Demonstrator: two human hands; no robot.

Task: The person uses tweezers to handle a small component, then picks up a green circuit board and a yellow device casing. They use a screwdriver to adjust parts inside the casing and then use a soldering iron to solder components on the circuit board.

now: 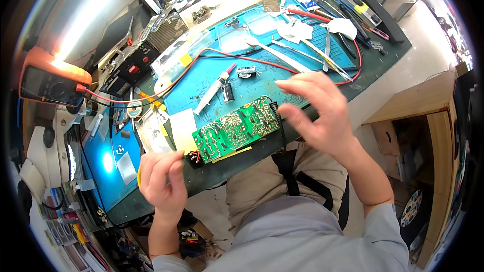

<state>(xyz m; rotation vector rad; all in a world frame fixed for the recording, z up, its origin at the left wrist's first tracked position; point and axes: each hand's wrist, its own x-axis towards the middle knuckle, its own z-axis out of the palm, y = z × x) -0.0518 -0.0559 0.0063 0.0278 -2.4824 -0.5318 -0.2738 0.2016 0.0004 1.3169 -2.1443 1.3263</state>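
On the dark-green table (214, 174), translucent plastic syringe (210, 94) beyond green rectangular circuit board (236, 130), left grip (162, 179) curled, hold unclear, right grip (322, 113) spread.

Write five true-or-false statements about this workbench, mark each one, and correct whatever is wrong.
1. The circuit board is green. True.
2. The right hand grips the syringe. False: its fingers and thumb are parted, and the syringe lies on the blue mat.
3. A black cylindrical component lies beside the syringe. True.
4. The left hand is at the board's right end. False: it is by the left end.
5. The multimeter has an orange casing. True.
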